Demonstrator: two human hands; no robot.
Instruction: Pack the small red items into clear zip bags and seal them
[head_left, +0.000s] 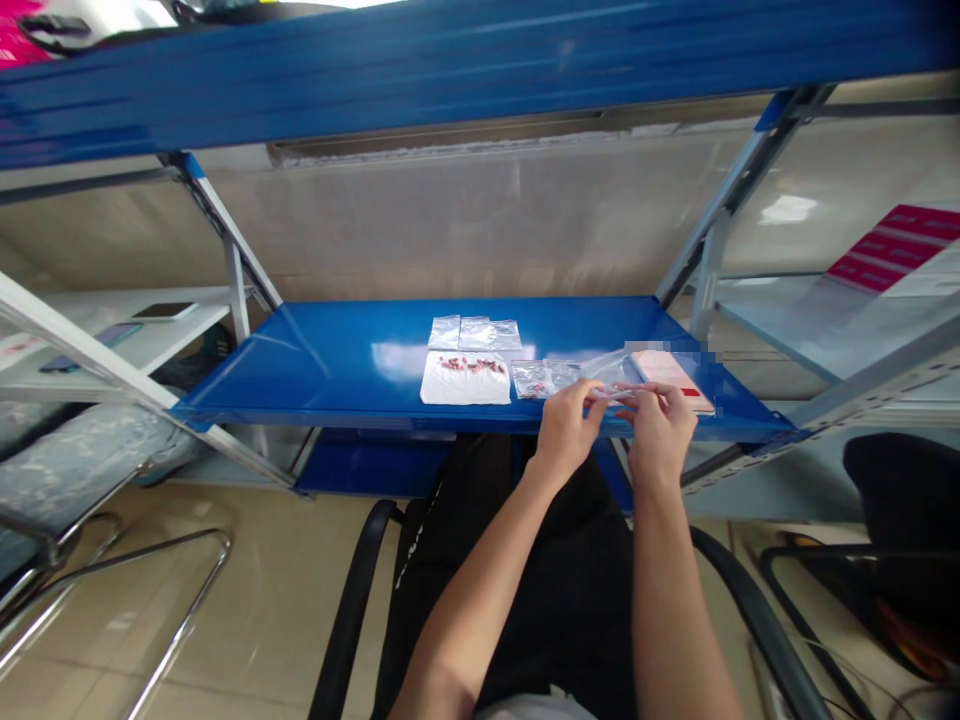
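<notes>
Between my two hands, above the front edge of the blue shelf [337,345], is a small clear plastic bag [613,391]. My left hand [568,425] pinches its left end and my right hand [660,425] its right end. Whatever the bag contains is too small to make out. Left of my hands lie small clear bags [531,380] with little reddish bits in them. Further left, a white cloth [465,388] carries a row of small red and brown pieces [472,366]. Flat clear bags [475,333] lie just behind the cloth.
Beyond my right hand lies a pinkish booklet or packet [664,372], partly blurred out. Metal posts [232,235] flank the shelf, and a blue beam [450,75] crosses overhead. Phones [163,311] rest on a white side shelf; pink-and-white boxes [896,248] stand at right.
</notes>
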